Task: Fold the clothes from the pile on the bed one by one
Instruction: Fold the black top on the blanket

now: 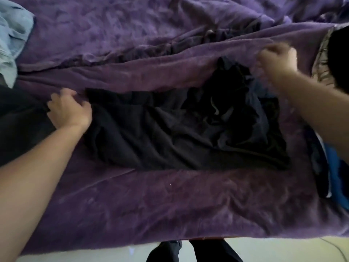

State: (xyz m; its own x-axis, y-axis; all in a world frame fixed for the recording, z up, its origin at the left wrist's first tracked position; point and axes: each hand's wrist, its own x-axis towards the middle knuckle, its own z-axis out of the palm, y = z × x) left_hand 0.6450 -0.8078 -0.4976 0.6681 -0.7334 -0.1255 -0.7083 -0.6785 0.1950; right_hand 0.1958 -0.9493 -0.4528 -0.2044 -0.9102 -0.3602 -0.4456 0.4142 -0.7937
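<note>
Purple bed blanket (170, 205) is crossed by a black garment (151, 133), spread crumpled across its middle; its left edge is clamped by the left grip (69, 108); the blurred right grip (276, 59) cannot be judged; the cloth should be drawn taut and smoothed before folding.

Two hands: left hand (69, 109), right hand (276, 60). One black garment (151, 133). One purple blanket (170, 205).

Garment (160, 129) on the bed (170, 205) between the hands, clothes at both sides
</note>
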